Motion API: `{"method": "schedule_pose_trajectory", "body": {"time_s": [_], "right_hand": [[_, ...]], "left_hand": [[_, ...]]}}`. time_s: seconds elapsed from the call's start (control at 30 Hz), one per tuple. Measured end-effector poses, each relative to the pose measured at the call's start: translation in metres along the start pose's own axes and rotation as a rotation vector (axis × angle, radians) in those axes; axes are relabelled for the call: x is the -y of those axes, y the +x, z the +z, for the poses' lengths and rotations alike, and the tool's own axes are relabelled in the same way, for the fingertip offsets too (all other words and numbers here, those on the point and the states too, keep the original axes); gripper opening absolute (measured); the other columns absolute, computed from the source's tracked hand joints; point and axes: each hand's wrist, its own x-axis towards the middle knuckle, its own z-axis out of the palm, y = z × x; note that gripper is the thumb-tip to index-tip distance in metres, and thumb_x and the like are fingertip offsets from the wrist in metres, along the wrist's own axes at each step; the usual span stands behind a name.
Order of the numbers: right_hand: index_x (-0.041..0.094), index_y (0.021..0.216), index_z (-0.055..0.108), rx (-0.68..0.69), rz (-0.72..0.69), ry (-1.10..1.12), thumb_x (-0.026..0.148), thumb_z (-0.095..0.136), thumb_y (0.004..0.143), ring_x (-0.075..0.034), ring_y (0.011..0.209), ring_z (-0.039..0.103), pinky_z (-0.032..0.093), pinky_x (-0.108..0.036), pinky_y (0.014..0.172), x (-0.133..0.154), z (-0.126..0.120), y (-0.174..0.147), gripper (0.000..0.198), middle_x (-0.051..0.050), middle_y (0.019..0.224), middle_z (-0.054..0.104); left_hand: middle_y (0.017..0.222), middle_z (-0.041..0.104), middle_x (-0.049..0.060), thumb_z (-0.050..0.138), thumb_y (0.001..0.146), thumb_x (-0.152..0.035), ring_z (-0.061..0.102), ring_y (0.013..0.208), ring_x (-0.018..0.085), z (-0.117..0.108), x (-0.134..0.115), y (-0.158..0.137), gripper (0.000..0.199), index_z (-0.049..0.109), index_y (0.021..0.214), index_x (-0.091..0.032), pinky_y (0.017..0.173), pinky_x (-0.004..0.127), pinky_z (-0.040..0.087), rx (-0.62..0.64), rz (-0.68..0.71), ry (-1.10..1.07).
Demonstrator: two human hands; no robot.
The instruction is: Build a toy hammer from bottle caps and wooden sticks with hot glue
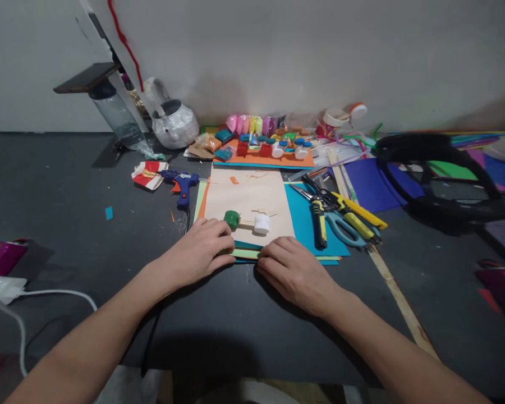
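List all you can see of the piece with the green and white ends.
The piece has a short green cylinder and a white one, both cap-like, perhaps plastic, joined by thin, pale, wood-looking sticks. It lies crosswise on the peach sheet, green end beside the left hand; whether they touch is unclear. The right hand is apart from it, nearer the white end.

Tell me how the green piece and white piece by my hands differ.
The green piece is dark; the white piece is pale. The green piece sits close to your left hand; the white piece is nearer your right hand. Both are short and rounded, at opposite ends of light sticks.
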Motion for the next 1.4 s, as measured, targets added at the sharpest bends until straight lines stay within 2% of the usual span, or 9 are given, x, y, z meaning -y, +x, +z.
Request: {"method": "schedule_pose_trajectory", "body": {"time_s": [0.23,0.43,0.63,0.87,1.1,1.27,1.4], "right_hand": [[0.014,0.08,0.063,-0.003,0.018,-0.097,0.015,0.049,0.097,-0.02,0.077,0.047,0.037,-0.034,0.072,-0.005,0.001,-0.004,0.022,-0.007,0.078,0.06],[0.014,0.081,0.063,0.012,0.008,-0.111,0.013,0.047,0.097,-0.02,0.078,0.046,0.036,-0.034,0.072,-0.005,-0.001,-0.005,0.023,-0.008,0.079,0.059],[0.014,0.08,0.064,-0.013,0.0,-0.124,0.013,0.045,0.098,-0.02,0.076,0.045,0.035,-0.034,0.071,-0.005,-0.001,-0.004,0.026,-0.007,0.077,0.058],[0.014,0.081,0.065,-0.034,-0.022,-0.148,0.012,0.044,0.098,-0.02,0.076,0.043,0.035,-0.035,0.072,-0.005,-0.003,-0.006,0.027,-0.008,0.077,0.059],[0.013,0.083,0.066,-0.049,-0.094,-0.171,0.012,0.042,0.098,-0.02,0.075,0.043,0.036,-0.036,0.073,0.005,-0.012,-0.004,0.029,-0.008,0.076,0.058],[0.013,0.082,0.066,-0.022,-0.088,-0.192,0.012,0.044,0.097,-0.02,0.073,0.04,0.032,-0.036,0.07,0.008,-0.011,-0.003,0.027,-0.007,0.075,0.056],[0.014,0.08,0.065,0.05,-0.106,-0.201,0.014,0.046,0.097,-0.02,0.072,0.038,0.029,-0.036,0.068,0.006,-0.007,-0.006,0.025,-0.006,0.074,0.054]], "left_hand": [[0.109,0.056,0.007,0.052,0.095,-0.02,0.052,0.106,0.021,-0.003,-0.002,-0.001,0.011,0.062,0.09,-0.018,0.093,0.039,0.039,-0.058,0.073,0.041],[0.111,0.058,0.009,0.052,0.094,-0.016,0.051,0.11,0.024,-0.003,-0.008,0.001,0.015,0.066,0.089,-0.019,0.094,0.042,0.04,-0.012,0.139,0.089],[0.113,0.059,0.01,0.052,0.095,-0.021,0.049,0.113,0.026,0.002,-0.012,0.003,0.02,0.07,0.088,-0.019,0.094,0.045,0.04,-0.026,0.143,0.118],[0.121,0.058,0.01,0.052,0.096,-0.028,0.047,0.12,0.028,-0.003,-0.015,0.001,0.02,0.07,0.096,-0.021,0.097,0.047,0.037,0.004,0.134,0.155],[0.121,0.058,0.01,0.05,0.097,-0.031,0.048,0.119,0.028,-0.003,-0.007,0.0,0.021,0.07,0.099,-0.022,0.094,0.045,0.036,-0.02,0.096,0.171],[0.122,0.058,0.011,0.058,0.093,-0.034,0.048,0.119,0.029,0.003,-0.002,0.001,0.018,0.067,0.1,-0.02,0.094,0.046,0.035,-0.031,0.102,0.178],[0.122,0.059,0.01,0.064,0.089,-0.035,0.05,0.118,0.029,0.007,-0.005,0.003,0.017,0.065,0.094,-0.019,0.095,0.046,0.035,-0.026,0.103,0.214]]}}
